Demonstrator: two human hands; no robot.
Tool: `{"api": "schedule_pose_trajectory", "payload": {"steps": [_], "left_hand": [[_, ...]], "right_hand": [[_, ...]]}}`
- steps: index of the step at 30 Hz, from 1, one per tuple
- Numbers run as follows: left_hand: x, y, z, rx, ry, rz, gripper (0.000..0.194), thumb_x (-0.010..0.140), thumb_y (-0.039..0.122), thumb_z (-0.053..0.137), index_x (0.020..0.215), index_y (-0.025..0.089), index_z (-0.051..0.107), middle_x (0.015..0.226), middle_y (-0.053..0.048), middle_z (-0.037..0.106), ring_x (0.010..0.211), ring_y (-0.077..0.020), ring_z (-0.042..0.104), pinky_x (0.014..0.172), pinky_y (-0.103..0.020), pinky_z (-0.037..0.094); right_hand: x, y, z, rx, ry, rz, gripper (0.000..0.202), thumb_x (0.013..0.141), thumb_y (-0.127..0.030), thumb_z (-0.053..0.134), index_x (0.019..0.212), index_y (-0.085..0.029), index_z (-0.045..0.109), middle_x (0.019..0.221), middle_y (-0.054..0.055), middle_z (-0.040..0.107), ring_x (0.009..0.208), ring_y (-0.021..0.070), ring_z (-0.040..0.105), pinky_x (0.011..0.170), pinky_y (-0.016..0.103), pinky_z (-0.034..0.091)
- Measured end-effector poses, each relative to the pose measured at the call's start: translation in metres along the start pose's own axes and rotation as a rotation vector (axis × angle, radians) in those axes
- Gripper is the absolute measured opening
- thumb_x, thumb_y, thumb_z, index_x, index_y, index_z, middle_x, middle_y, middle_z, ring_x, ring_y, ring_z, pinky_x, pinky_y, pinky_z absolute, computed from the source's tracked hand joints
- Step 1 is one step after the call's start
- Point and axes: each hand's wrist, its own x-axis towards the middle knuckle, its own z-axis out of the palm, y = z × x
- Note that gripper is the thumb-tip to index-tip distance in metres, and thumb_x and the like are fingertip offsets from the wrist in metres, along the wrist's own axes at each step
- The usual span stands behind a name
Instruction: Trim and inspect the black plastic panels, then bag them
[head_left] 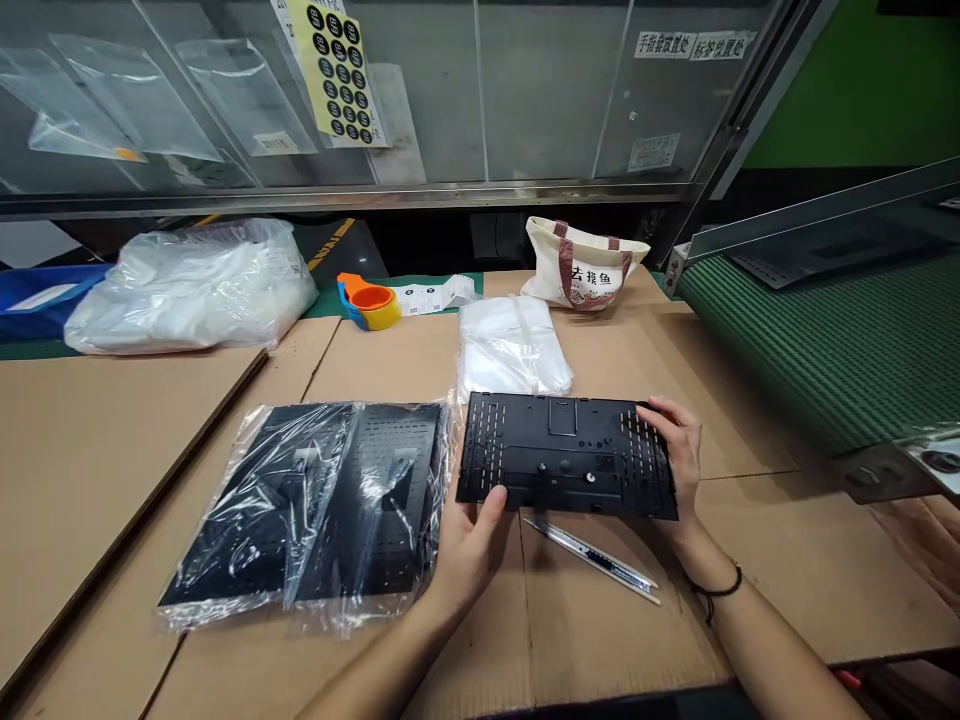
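From where I stand, the black panel [566, 455] is the middle of everything, held up just above the tabletop [780, 560] with its slotted, studded face tipped toward the person. The left hand [469, 540] is partly closed around the lower corner at eight o'clock, thumb laid over the front edge and the other fingers hidden behind. The right hand [686, 460] is curled loosely about the far end at three o'clock, fingertips over the rim near the rows of slots; I can't make out its thumb.

A grip at the two ends looks right to me: it leaves the centre bare to the eye and should share the weight evenly. I'd press lightly, since thin sheet probably flexes, and I'd mind the edges, which may be sharp on bare skin.

At six o'clock from the panel, close below it, lies a slim cutter [592, 560]; a low swing of the panel could knock it, so a little height is wise. The film-wrapped panels [360, 500] sit at nine o'clock, right beside the left forearm, where crinkled plastic might catch. The dark bracelet [718, 592] on the right wrist has a dangling end, best kept out of the slots. A stack of clear bags [514, 345] rests at eleven o'clock.
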Motion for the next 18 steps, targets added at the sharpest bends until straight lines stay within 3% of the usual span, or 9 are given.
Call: {"api": "schedule_pose_trajectory", "payload": {"steps": [4, 8, 12, 15, 18], "left_hand": [[0.003, -0.007, 0.0, -0.014, -0.004, -0.089, 0.058, 0.083, 0.046, 0.066, 0.133, 0.019, 0.053, 0.123, -0.013, 0.065, 0.125, -0.0296, 0.054, 0.112, -0.048, 0.036], [0.005, -0.006, 0.002, -0.022, 0.081, -0.117, 0.051, 0.081, 0.053, 0.066, 0.117, 0.018, 0.061, 0.112, -0.011, 0.069, 0.117, -0.0276, 0.058, 0.109, -0.046, 0.038], [0.004, -0.001, 0.003, -0.048, 0.117, -0.052, 0.047, 0.08, 0.056, 0.066, 0.111, 0.022, 0.059, 0.098, -0.004, 0.067, 0.095, -0.0194, 0.064, 0.088, -0.034, 0.05], [0.003, 0.006, 0.002, 0.117, 0.001, 0.012, 0.029, 0.082, 0.048, 0.067, 0.088, 0.02, 0.061, 0.072, 0.001, 0.059, 0.067, -0.0128, 0.056, 0.066, -0.025, 0.047], [-0.001, 0.015, 0.005, 0.192, -0.175, -0.034, 0.031, 0.084, 0.047, 0.064, 0.072, 0.02, 0.055, 0.058, 0.002, 0.053, 0.053, -0.0114, 0.048, 0.052, -0.024, 0.039]], "right_hand": [[0.001, 0.001, -0.002, 0.022, -0.005, -0.058, 0.043, 0.095, -0.021, 0.049, 0.133, -0.04, 0.052, 0.131, 0.004, 0.055, 0.127, 0.0261, 0.048, 0.106, 0.053, 0.038], [0.008, 0.0, -0.009, 0.074, -0.193, -0.071, 0.029, 0.095, -0.029, 0.051, 0.116, -0.038, 0.068, 0.124, 0.002, 0.066, 0.124, 0.0259, 0.054, 0.109, 0.054, 0.036], [0.016, 0.005, -0.01, 0.282, -0.34, 0.111, 0.024, 0.092, -0.034, 0.053, 0.094, -0.033, 0.077, 0.105, 0.003, 0.074, 0.106, 0.0247, 0.066, 0.104, 0.05, 0.043], [0.015, 0.014, -0.003, 0.402, -0.205, 0.424, 0.015, 0.077, -0.036, 0.071, 0.087, -0.026, 0.078, 0.097, 0.005, 0.076, 0.097, 0.0265, 0.069, 0.096, 0.045, 0.05], [0.012, 0.022, 0.004, 0.411, 0.035, 0.666, 0.024, 0.067, -0.039, 0.079, 0.083, -0.021, 0.076, 0.09, 0.005, 0.076, 0.091, 0.0268, 0.069, 0.092, 0.044, 0.051]]}}
